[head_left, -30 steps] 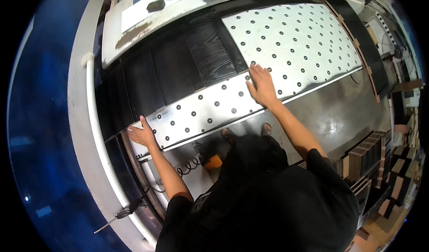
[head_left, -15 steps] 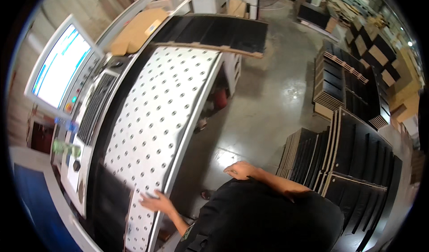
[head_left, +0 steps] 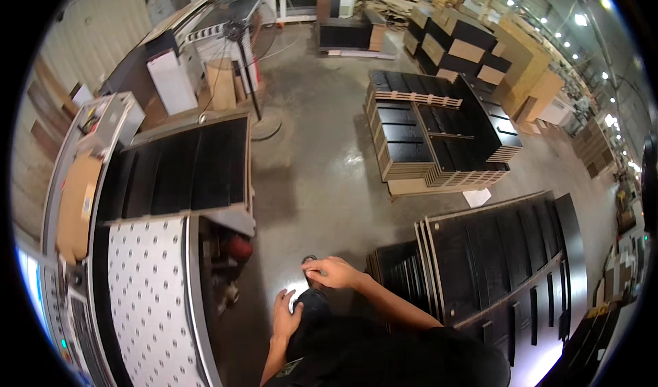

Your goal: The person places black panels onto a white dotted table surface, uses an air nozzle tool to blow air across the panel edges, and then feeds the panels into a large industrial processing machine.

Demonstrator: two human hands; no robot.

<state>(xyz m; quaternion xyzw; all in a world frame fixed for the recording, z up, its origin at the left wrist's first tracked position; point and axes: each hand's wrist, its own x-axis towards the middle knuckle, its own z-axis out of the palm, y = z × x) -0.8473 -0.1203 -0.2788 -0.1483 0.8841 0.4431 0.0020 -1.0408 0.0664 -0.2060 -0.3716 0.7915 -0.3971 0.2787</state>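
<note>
The left hand (head_left: 286,316) hung before the dark-clothed body (head_left: 384,353), its thumb and fingers apart. Just beyond, the right hand (head_left: 334,273) was half curled; whether its fingers were clamped on anything, one could not tell. Stacked black panels (head_left: 490,253) lay near it on the right, the white dotted counter (head_left: 147,305) to the left. Farther off stood a second panel stack (head_left: 439,133) and a pedestal fan (head_left: 252,89).
</note>
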